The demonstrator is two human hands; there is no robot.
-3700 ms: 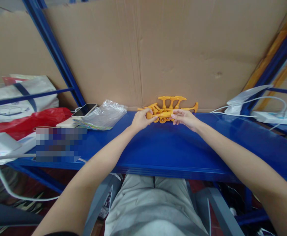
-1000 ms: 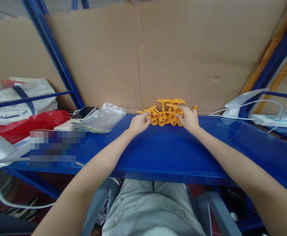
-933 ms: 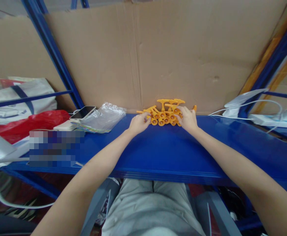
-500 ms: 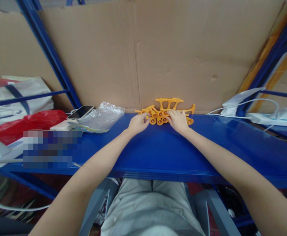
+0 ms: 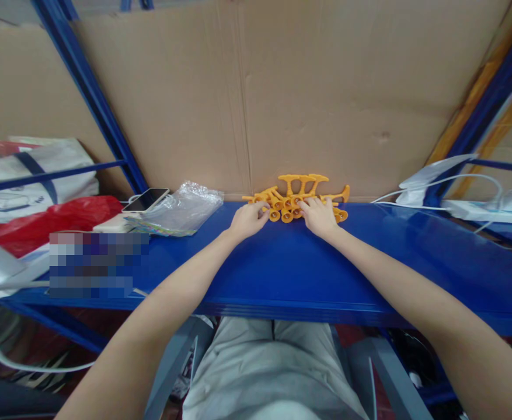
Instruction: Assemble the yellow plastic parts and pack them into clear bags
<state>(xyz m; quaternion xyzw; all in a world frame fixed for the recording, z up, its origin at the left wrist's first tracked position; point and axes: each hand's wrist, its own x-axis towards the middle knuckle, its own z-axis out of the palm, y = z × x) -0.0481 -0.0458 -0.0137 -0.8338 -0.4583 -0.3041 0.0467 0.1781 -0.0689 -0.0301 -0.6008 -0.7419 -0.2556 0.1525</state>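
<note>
A pile of orange-yellow plastic pieces [image 5: 287, 203] lies at the back of the blue shelf top [image 5: 282, 262], against the cardboard. The pieces have T-shaped handles and round, cup-like ends, several of which face me. My left hand [image 5: 247, 220] touches the pile's left end, its fingers bent and a gap between thumb and fingertips. On the right part of the pile rests my right hand [image 5: 319, 216], fingers spread over the pieces and partly covering them. Neither hand lifts a piece.
Left of the pile lie a clear plastic bag [image 5: 190, 207] and a phone [image 5: 146, 200]. Farther left are a red plastic bag [image 5: 76, 219] and a white cloth bag [image 5: 28, 175]. A white power strip [image 5: 492, 211] with cables stands at right. Cardboard [image 5: 326, 87] walls off the back.
The whole view has shifted very slightly. Both hands stay at the pile with almost the same pose, and the pieces lie as before.
</note>
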